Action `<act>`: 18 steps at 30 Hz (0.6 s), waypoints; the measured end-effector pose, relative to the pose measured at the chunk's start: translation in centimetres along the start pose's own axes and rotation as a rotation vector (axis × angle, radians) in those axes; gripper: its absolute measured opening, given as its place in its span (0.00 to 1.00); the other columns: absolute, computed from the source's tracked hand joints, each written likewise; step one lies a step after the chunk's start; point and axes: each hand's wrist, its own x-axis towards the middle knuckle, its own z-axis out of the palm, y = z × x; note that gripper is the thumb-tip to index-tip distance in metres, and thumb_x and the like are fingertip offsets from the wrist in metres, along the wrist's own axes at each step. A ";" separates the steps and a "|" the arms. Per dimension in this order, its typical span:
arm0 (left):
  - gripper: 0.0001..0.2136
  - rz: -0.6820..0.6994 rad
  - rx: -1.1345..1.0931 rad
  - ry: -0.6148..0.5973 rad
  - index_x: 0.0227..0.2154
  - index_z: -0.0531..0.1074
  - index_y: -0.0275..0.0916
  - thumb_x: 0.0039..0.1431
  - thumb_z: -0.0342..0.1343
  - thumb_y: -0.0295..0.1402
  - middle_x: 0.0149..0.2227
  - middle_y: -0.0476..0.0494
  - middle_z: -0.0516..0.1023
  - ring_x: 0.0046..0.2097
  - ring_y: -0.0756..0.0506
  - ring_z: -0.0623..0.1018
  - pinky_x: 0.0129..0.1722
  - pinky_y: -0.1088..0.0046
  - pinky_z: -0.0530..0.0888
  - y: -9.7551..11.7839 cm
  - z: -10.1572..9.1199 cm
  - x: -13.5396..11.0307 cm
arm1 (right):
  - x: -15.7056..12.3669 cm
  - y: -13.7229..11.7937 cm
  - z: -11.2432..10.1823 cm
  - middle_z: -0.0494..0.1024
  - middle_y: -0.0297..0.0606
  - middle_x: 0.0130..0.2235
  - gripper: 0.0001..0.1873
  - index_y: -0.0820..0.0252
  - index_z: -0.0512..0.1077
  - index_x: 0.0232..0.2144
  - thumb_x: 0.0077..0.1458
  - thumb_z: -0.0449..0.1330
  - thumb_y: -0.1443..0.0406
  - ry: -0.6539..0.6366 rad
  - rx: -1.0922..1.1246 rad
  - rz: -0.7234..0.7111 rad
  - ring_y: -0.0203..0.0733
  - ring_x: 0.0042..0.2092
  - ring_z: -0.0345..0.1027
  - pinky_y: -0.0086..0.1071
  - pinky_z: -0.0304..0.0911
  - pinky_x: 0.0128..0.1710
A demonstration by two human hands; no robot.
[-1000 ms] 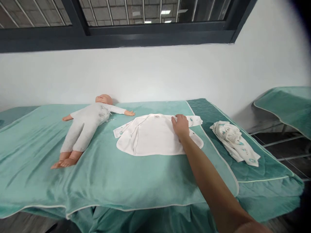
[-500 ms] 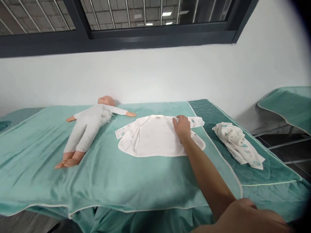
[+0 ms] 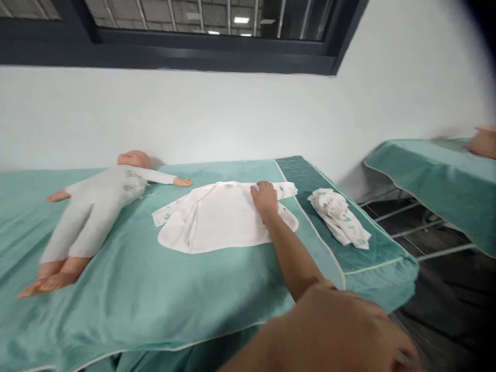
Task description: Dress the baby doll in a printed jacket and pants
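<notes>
My right hand point(image 3: 265, 198) lies flat, fingers out, on the upper right part of a white baby shirt point(image 3: 217, 219). The shirt is spread open on a light green towel point(image 3: 155, 289), and the hand sits near its patterned right sleeve. A baby doll point(image 3: 91, 206) in a grey suit lies on its back to the left of the shirt, arms out, one hand almost at the shirt's left sleeve. A large blurred skin-coloured shape point(image 3: 333, 330) close to the camera covers the near end of my forearm. It may be my left hand; its fingers do not show clearly.
A crumpled patterned white garment point(image 3: 339, 217) lies on the darker green quilted cover point(image 3: 372, 258) at the table's right end. A white wall and a dark window frame stand behind. Another green-covered table point(image 3: 437, 181) stands to the right across a gap, with a blurred skin-coloured shape point(image 3: 482, 142) on it.
The view has swung right and tilted, so everything sits further left. My right hand has stayed on the shirt. The blurred shape has grown at the bottom of the picture.
</notes>
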 end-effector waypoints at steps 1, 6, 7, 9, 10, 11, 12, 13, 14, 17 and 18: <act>0.18 -0.028 -0.035 -0.082 0.44 0.77 0.50 0.61 0.48 0.50 0.43 0.48 0.81 0.48 0.43 0.78 0.54 0.62 0.69 -0.6 -2.0 0.9 | 0.1 0.0 0.0 0.74 0.48 0.49 0.16 0.60 0.70 0.46 0.65 0.49 0.57 -0.002 -0.013 -0.003 0.52 0.53 0.62 0.41 0.55 0.52; 0.18 0.062 -0.300 -0.850 0.37 0.81 0.43 0.54 0.57 0.52 0.43 0.51 0.82 0.49 0.42 0.78 0.49 0.69 0.72 -2.6 -7.6 6.1 | 0.3 0.0 -0.1 0.74 0.48 0.50 0.17 0.60 0.69 0.46 0.66 0.48 0.56 -0.022 -0.033 0.002 0.52 0.53 0.62 0.42 0.55 0.52; 0.17 0.068 -0.341 -0.934 0.36 0.81 0.43 0.55 0.58 0.50 0.43 0.52 0.82 0.49 0.43 0.79 0.48 0.71 0.72 -2.7 -7.9 6.9 | 0.3 0.0 -0.1 0.74 0.48 0.50 0.17 0.60 0.69 0.45 0.66 0.48 0.56 -0.024 -0.031 0.003 0.52 0.53 0.62 0.42 0.55 0.52; 0.14 0.058 -0.383 -1.005 0.35 0.81 0.42 0.55 0.60 0.46 0.41 0.52 0.82 0.48 0.44 0.79 0.45 0.72 0.73 -2.7 -8.2 7.9 | 0.3 0.1 -0.1 0.74 0.48 0.49 0.17 0.60 0.69 0.45 0.67 0.48 0.56 -0.027 -0.026 0.006 0.52 0.53 0.62 0.43 0.55 0.52; 0.13 0.052 -0.395 -1.008 0.34 0.81 0.41 0.54 0.61 0.44 0.40 0.52 0.82 0.47 0.44 0.79 0.45 0.72 0.73 -2.7 -8.3 8.0 | 0.4 0.1 0.0 0.74 0.48 0.49 0.17 0.60 0.70 0.45 0.67 0.48 0.56 -0.029 -0.024 0.006 0.52 0.53 0.62 0.43 0.55 0.53; 0.12 0.052 -0.406 -0.995 0.33 0.81 0.40 0.53 0.63 0.43 0.40 0.52 0.82 0.47 0.44 0.79 0.44 0.72 0.73 -2.6 -8.4 8.0 | 0.4 0.2 0.0 0.74 0.48 0.49 0.17 0.60 0.70 0.44 0.67 0.48 0.56 -0.030 -0.023 0.006 0.52 0.53 0.62 0.43 0.55 0.53; 0.11 0.055 -0.418 -0.974 0.33 0.80 0.39 0.52 0.64 0.42 0.39 0.52 0.82 0.47 0.44 0.79 0.44 0.73 0.73 -2.5 -8.5 7.8 | 0.4 0.2 0.0 0.74 0.48 0.48 0.17 0.60 0.70 0.44 0.67 0.48 0.56 -0.032 -0.023 0.007 0.52 0.53 0.62 0.43 0.55 0.53; 0.12 0.055 -0.432 -0.944 0.33 0.79 0.39 0.51 0.64 0.41 0.38 0.52 0.81 0.46 0.44 0.79 0.44 0.73 0.73 -2.5 -8.6 7.5 | 0.5 0.2 0.0 0.74 0.47 0.48 0.17 0.60 0.70 0.44 0.67 0.48 0.56 -0.033 -0.024 0.008 0.52 0.53 0.62 0.43 0.55 0.53; 0.12 0.052 -0.443 -0.917 0.33 0.79 0.39 0.50 0.65 0.41 0.38 0.52 0.81 0.46 0.45 0.79 0.44 0.73 0.73 -2.4 -8.8 7.2 | 0.5 0.2 0.1 0.74 0.47 0.48 0.17 0.60 0.70 0.44 0.67 0.48 0.56 -0.035 -0.025 0.009 0.52 0.53 0.62 0.43 0.54 0.53; 0.13 0.043 -0.453 -0.846 0.35 0.77 0.40 0.48 0.65 0.41 0.38 0.53 0.80 0.45 0.46 0.78 0.44 0.74 0.72 -2.4 -8.8 6.4 | 0.6 0.2 0.1 0.74 0.47 0.49 0.17 0.60 0.70 0.44 0.66 0.48 0.56 -0.041 -0.029 0.014 0.52 0.53 0.62 0.43 0.54 0.53; 0.13 0.047 -0.449 -0.818 0.34 0.77 0.40 0.48 0.65 0.41 0.37 0.53 0.79 0.45 0.46 0.78 0.44 0.73 0.71 -2.4 -8.7 6.2 | 0.6 0.2 0.1 0.74 0.48 0.49 0.17 0.60 0.70 0.44 0.66 0.48 0.56 -0.044 -0.030 0.015 0.52 0.53 0.62 0.44 0.54 0.53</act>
